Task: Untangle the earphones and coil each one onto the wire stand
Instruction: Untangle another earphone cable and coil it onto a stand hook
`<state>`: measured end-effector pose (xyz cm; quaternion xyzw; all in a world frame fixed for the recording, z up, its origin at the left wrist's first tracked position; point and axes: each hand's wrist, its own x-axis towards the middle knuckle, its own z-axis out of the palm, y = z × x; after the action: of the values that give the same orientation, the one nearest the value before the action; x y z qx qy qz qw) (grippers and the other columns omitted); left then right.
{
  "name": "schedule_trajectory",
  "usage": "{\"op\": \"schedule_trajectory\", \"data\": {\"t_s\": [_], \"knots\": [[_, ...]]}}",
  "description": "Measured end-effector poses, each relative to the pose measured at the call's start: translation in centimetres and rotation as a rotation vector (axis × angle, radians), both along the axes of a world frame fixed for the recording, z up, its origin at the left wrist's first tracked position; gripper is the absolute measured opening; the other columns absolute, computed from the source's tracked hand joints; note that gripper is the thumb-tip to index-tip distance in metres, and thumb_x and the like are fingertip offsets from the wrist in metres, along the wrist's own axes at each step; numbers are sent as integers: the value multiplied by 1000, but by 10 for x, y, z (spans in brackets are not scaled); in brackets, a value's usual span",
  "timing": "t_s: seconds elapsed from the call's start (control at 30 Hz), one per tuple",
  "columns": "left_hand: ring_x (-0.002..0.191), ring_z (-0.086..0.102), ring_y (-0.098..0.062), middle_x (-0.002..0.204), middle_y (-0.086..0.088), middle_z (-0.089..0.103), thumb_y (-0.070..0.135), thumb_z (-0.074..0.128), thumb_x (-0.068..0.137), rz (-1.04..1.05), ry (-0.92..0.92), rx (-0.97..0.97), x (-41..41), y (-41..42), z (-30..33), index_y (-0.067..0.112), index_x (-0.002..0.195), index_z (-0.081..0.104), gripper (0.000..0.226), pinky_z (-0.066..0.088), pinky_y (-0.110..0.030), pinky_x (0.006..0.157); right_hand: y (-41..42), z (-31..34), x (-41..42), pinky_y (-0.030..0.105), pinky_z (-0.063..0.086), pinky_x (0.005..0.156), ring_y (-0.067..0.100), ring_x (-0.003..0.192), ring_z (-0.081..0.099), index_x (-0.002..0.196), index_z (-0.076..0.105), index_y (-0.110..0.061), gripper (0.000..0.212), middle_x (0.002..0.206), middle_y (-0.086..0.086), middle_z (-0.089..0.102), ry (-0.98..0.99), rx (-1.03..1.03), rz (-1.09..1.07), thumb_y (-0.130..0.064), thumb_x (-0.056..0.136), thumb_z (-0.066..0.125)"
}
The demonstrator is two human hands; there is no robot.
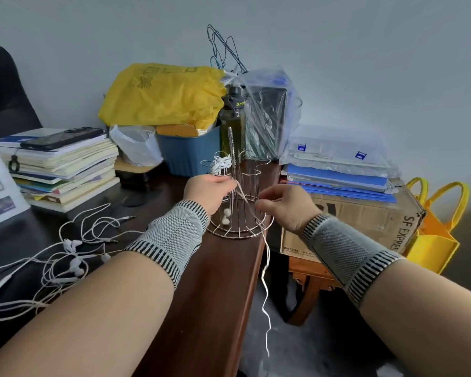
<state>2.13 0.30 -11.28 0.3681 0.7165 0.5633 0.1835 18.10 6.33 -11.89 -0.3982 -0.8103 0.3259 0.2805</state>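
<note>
A metal wire stand [239,202] sits upright near the right edge of the dark wooden desk [218,281]. One white earphone cable [220,164] is coiled on an upper left arm of the stand, and two white earbuds [225,215] hang inside its base. My left hand [208,191] pinches a white cable beside the stand's left side. My right hand [284,205] pinches the same cable [265,281], whose loose end hangs down past the desk edge. A tangle of white earphones [65,257] lies on the desk at the left.
A stack of books [63,170] with a phone on top stands at the back left. Behind the stand are a dark bottle [233,123], a blue bin [188,153] and a yellow bag [163,96]. A cardboard box [365,221] with folders sits to the right.
</note>
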Motion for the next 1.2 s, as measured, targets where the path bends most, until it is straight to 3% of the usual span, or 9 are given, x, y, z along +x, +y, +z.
{"op": "schedule_trajectory", "data": {"t_s": [0.13,0.27,0.43,0.57,0.73,0.93,1.03,1.13,1.2], "knots": [[65,60,-6,79,10,70,30,73,80,23,69,-34,-2,2,-1,21,95,77,18,49,-23,58,-6,-18,-29,24,48,80,9,87,61,104,66,-21,26,95,-10,65,-61,39,-64,-34,82,70],[62,55,-3,76,4,69,26,72,82,14,123,-49,-8,-2,-1,22,87,76,8,42,-8,44,-4,-30,-40,26,51,78,11,83,62,96,67,-20,17,88,-7,66,-95,51,-105,-28,81,67],[68,61,-7,71,7,69,30,70,83,-26,419,-295,-7,-3,-17,23,72,72,13,39,-18,52,1,-43,-30,23,49,70,11,76,61,72,63,-23,12,75,-8,63,-128,83,-124,-22,82,69],[76,61,-14,75,7,65,33,66,85,-74,658,-487,-4,-4,-30,23,75,74,16,42,-22,63,-2,-47,-28,18,48,72,7,77,60,81,74,-20,7,83,-7,68,-196,126,-15,-25,83,70],[76,59,-13,78,6,67,28,69,84,-47,637,-465,-9,-8,-28,27,67,67,16,44,-24,68,0,-43,-25,16,42,62,2,66,52,79,72,-18,14,74,-12,55,-252,183,-41,-33,80,73],[80,61,-14,84,4,73,26,67,84,-20,594,-403,-18,-10,-26,23,72,72,14,42,-21,68,-5,-35,-30,26,54,78,12,86,63,83,67,-21,15,91,-4,67,-459,201,8,-35,85,68],[79,64,-19,82,-3,73,27,62,85,-13,617,-378,-21,-10,-27,15,77,76,20,52,-30,68,-9,-36,-34,27,53,77,13,86,62,82,69,-20,19,93,-1,67,-457,241,7,-38,86,66],[70,56,-19,77,-8,70,26,59,84,-60,647,-411,-21,-10,-27,23,70,71,18,54,-36,73,-12,-36,-42,28,53,80,17,90,64,91,72,-15,29,95,1,68,-511,226,-3,-42,87,63],[81,61,-18,85,1,71,27,61,87,-147,670,-487,-18,-11,-27,26,80,77,18,54,-32,78,-10,-38,-48,30,54,81,18,91,64,97,72,-13,33,96,2,68,-534,194,-15,-43,86,63]]}}
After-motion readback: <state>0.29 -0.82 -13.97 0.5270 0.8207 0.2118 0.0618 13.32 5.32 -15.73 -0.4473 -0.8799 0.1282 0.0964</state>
